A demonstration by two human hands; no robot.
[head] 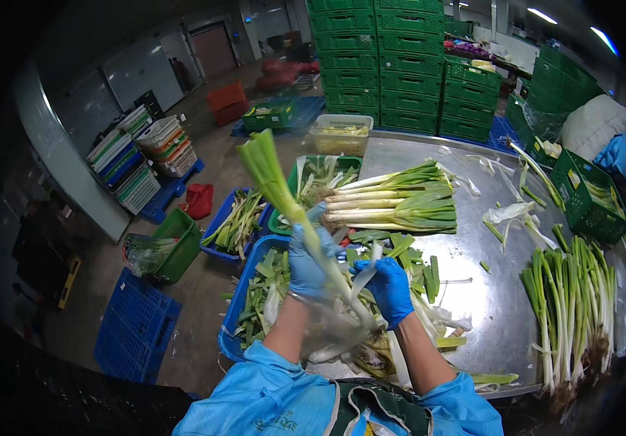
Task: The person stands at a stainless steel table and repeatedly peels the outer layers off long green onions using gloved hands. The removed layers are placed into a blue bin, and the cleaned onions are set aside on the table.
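My left hand (308, 259), in a blue glove, grips a leek (313, 234) by its shaft; its green top points up and to the left, its white end down and to the right. My right hand (386, 289), also gloved, pinches a pale strip of leek leaf (365, 275) beside the shaft. The lower end of the leek is blurred. Beyond my hands, a pile of leeks (394, 201) lies on the steel table (482, 286) with roots to the left. Leaf trimmings (261, 294) fill the blue tub (229, 321) under and left of my left hand.
Left of the table stand a blue crate (204, 242) and a green crate (179, 261) with greens. A bundle of long green onions (569, 305) lies at the right, near a green crate (580, 201). Stacked green crates (378, 65) rise behind the table. Peelings (509, 215) are scattered on it.
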